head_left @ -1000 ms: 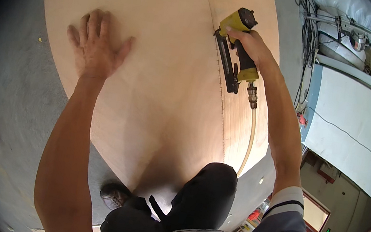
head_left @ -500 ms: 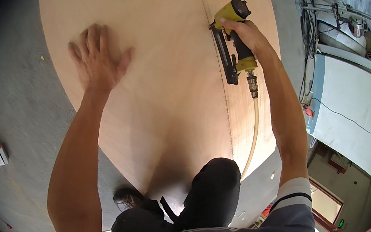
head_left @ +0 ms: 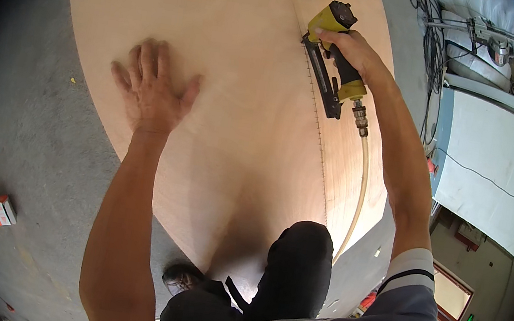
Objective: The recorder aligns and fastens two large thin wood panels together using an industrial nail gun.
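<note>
My right hand (head_left: 356, 51) is closed round the black grip of a yellow and black pneumatic stapler (head_left: 334, 24). The tool's nose rests at the seam between two wooden sheets, where a line of staples (head_left: 319, 140) runs down toward my knee. A pale air hose (head_left: 360, 195) hangs from the metal coupling at the handle's base. Flat on the large plywood sheet (head_left: 227, 91), left of the seam, lies my left hand (head_left: 158, 94) with its fingers spread. It holds nothing.
An orange and white box (head_left: 1, 211) stands on the grey floor (head_left: 23, 141) at the left. Black cables (head_left: 433, 67) lie along the right, near a large white panel (head_left: 492, 167). My bent knee (head_left: 296, 264) rests on the wood's near part.
The whole view has shifted slightly, so the sheet and both hands appear a little farther right. The stapler's nose sits a short way farther up along the seam; my left hand stays flat.
</note>
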Motion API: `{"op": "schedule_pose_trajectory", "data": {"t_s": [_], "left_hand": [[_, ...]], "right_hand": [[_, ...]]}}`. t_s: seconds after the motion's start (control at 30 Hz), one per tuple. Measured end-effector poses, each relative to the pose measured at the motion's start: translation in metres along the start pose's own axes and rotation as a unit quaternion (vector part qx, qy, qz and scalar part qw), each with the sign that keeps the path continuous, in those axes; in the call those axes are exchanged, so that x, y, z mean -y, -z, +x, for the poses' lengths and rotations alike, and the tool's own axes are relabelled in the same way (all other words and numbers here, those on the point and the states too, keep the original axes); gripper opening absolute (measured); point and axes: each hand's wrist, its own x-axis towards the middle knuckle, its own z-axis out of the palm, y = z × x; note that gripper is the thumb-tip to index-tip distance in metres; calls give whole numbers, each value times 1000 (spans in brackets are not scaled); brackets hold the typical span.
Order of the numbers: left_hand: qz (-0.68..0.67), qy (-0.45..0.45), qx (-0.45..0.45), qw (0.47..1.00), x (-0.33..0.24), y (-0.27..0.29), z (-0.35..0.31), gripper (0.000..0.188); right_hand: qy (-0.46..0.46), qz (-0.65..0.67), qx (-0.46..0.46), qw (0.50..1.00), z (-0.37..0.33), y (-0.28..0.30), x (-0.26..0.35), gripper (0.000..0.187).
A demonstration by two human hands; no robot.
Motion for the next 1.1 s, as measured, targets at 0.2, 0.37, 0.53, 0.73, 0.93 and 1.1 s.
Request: {"op": "schedule_pose_trajectory", "data": {"t_s": [0.2,0.37,0.53,0.73,0.93,1.1], "left_hand": [[-14,-5,-5,1000,3,1,-8,81],[-29,-8,-8,1000,1,5,-15,80],[-27,-3,-15,1000,1,8,-23,80],[-30,-4,-9,999,2,9,-25,83],[-36,-1,4,999,2,9,-31,84],[-47,-6,-16,999,0,7,-35,84]], "right_hand": [[-9,-8,7,1000,4,3,3,51],[-1,16,1,1000,5,1,0,50],[15,10,12,1000,7,3,2,51],[2,-1,3,1000,4,4,15,52],[22,4,-1,1000,-3,1,20,52],[14,-14,-13,1000,-7,0,25,54]]}}
